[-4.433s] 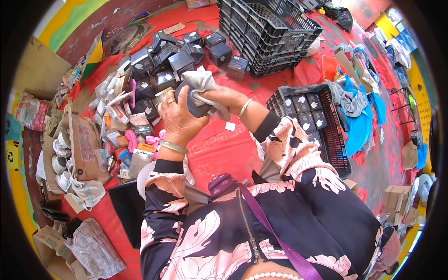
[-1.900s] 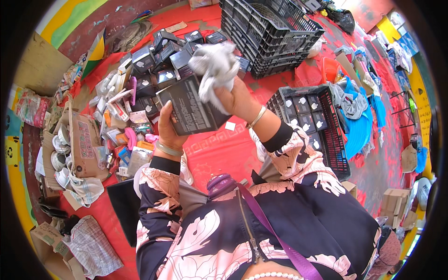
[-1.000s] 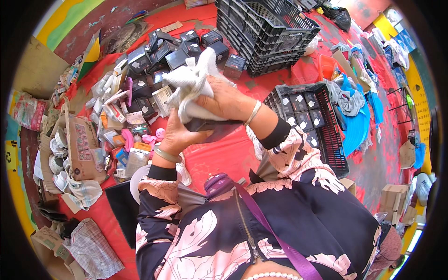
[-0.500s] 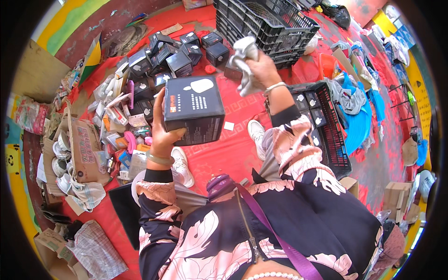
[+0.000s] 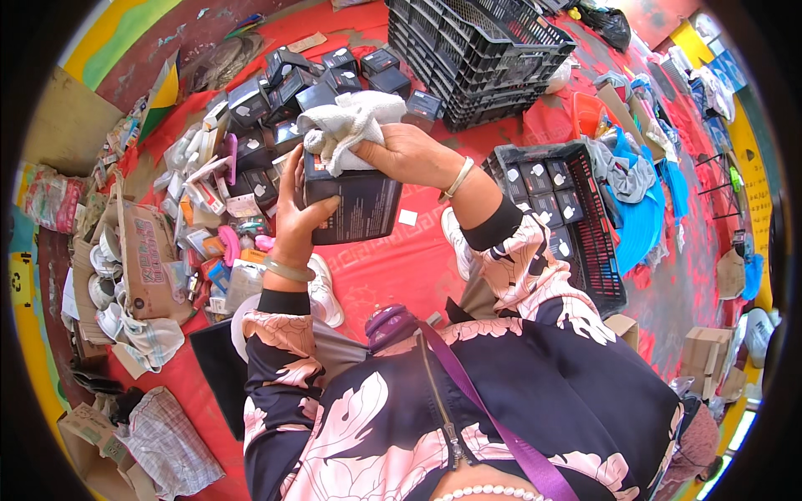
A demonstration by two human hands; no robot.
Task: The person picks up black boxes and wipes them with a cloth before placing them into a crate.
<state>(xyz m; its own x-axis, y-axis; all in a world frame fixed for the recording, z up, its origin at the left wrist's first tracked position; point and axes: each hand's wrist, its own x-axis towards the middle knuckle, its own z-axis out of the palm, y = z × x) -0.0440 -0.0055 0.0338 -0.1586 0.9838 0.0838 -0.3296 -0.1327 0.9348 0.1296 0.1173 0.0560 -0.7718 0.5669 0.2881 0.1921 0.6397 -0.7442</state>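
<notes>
Held up in front of me is a black printed cardboard box [image 5: 359, 204], gripped along its left side by my left hand [image 5: 299, 209], thumb on the near face. My right hand [image 5: 409, 156] pinches a crumpled whitish cloth [image 5: 355, 123] and presses it onto the top of that box, covering most of the top face. Beyond them lies a heap of similar black boxes [image 5: 292, 88] on the red floor covering. To the right, a black plastic crate [image 5: 603, 242] holds several more such boxes [image 5: 545, 206] set in rows.
Stacked black crates [image 5: 476, 63] stand at the far side. Mixed small packages [image 5: 209, 192] lie left, beside an open carton [image 5: 154, 267] with white crockery. A blue plastic bag [image 5: 643, 225] and grey cloth sit right of the crate. My shoes [image 5: 324, 290] are below the box.
My right hand has brought the cloth left and down from beside the stacked crates onto the box top. The left hand keeps its hold, with the box slightly lower.
</notes>
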